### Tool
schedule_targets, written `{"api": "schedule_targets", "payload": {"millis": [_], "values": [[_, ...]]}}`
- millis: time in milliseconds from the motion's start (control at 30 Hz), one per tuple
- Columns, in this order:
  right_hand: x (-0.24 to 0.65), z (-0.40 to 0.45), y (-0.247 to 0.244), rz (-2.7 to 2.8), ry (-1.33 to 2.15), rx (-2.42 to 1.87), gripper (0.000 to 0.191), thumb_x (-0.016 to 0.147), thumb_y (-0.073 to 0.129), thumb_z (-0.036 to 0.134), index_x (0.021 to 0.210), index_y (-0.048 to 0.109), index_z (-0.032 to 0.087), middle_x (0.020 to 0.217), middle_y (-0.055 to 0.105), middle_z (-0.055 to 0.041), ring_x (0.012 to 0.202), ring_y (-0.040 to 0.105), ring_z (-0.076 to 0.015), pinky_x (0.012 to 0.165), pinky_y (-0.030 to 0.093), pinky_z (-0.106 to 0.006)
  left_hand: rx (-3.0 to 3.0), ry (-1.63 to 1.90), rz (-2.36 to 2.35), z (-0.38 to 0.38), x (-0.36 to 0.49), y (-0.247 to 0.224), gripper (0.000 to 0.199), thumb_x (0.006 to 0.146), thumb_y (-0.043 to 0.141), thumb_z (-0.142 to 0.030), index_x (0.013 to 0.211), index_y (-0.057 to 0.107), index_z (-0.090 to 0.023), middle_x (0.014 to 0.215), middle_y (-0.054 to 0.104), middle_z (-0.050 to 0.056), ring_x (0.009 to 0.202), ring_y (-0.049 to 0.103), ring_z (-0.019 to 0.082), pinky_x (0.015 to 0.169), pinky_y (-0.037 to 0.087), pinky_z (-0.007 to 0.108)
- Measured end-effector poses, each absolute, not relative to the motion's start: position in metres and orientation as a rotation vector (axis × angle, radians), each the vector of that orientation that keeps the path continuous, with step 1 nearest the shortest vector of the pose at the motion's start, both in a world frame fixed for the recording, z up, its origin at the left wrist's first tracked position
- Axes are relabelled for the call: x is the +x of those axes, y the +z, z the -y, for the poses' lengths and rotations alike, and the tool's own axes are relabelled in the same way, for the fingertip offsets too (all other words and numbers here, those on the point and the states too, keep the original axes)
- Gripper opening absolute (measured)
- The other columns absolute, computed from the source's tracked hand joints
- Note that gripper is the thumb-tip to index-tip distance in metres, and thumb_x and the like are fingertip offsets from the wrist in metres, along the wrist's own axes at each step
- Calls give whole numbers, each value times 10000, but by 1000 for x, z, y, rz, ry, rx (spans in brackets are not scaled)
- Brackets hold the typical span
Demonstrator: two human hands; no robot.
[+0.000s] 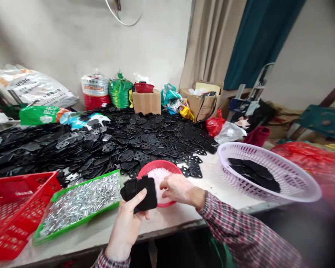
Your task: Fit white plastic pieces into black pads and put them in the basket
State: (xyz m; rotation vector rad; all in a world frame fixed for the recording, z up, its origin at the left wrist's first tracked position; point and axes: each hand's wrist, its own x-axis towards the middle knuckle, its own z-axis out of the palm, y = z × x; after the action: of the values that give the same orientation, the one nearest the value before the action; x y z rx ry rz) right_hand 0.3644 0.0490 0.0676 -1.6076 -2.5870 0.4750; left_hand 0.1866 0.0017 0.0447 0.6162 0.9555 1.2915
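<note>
While a person's left hand (125, 230) grips a folded black plate (139, 193) at bottom centre, fingers wrapped around its lower edge, the right hand (181, 189) reaches into a small red bowl (159, 165) of white bits (156, 178) just beside it. The right hand's fingers curl down over the bowl's contents, though whether they pinch anything cannot be told from this view. A red-and-white plaid sleeve (237, 227) runs from that wrist toward the lower right corner.

The black plate sits directly above the near rim of the bowl, held clear of the tabletop (212, 190). To the left, a green tray (85, 219) brims with silver metal pins (80, 203), and a red plastic crate (22, 186) fills the lower left corner. At right, a lilac plastic basket (268, 149) holds only a small layer of black pieces (254, 173), while a far larger heap of punched black plates (145, 137) covers the tabletop across the middle of the frame, so by sheer count most of the black pieces lie in the heap. Stuffed sacks (36, 87) and a cardboard box (146, 102) line the wall beyond, at the upper left and upper centre.
</note>
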Motion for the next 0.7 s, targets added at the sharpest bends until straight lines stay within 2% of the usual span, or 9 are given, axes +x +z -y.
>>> {"api": "schedule_targets", "payload": {"millis": [100,167,367,500,600,700], "values": [[350,-64,58,2609,556,-1688,170,699,732,237,842,782,158,722,718,-64,681,633,-190,594,426,-243,616,1297,-951,0,186,45,319,724,778,-220,1015,657,-173,892,660,27,601,559,111,356,409,195],[349,-68,52,2599,568,-1675,143,714,677,191,807,782,165,689,707,-50,634,606,-164,573,403,-234,626,1292,-934,0,185,43,303,731,776,-243,998,657,-165,880,654,28,591,544,105,363,416,202],[366,-67,51,2465,568,-1589,180,744,607,147,792,777,185,800,731,-51,741,633,-171,679,440,-244,631,1298,-918,-4,184,39,311,729,778,-264,994,661,-151,881,655,38,599,548,112,365,413,208],[375,-62,64,2263,530,-1524,230,824,539,155,902,754,171,965,723,-66,846,634,-177,785,457,-279,681,1293,-923,-3,185,43,315,733,777,-280,994,665,-142,881,650,42,598,546,110,373,421,211],[371,-55,73,1849,850,-1271,194,853,585,268,894,730,145,899,715,-63,816,630,-176,763,485,-285,707,1295,-919,-1,187,46,321,729,779,-275,995,652,-150,878,649,42,592,545,114,373,421,216],[360,-47,77,1489,1150,-1038,220,811,663,346,861,732,143,841,711,-49,780,624,-173,748,495,-291,738,1305,-916,1,191,48,335,740,768,-278,1016,626,-154,922,654,60,644,571,145,392,443,238]]}}
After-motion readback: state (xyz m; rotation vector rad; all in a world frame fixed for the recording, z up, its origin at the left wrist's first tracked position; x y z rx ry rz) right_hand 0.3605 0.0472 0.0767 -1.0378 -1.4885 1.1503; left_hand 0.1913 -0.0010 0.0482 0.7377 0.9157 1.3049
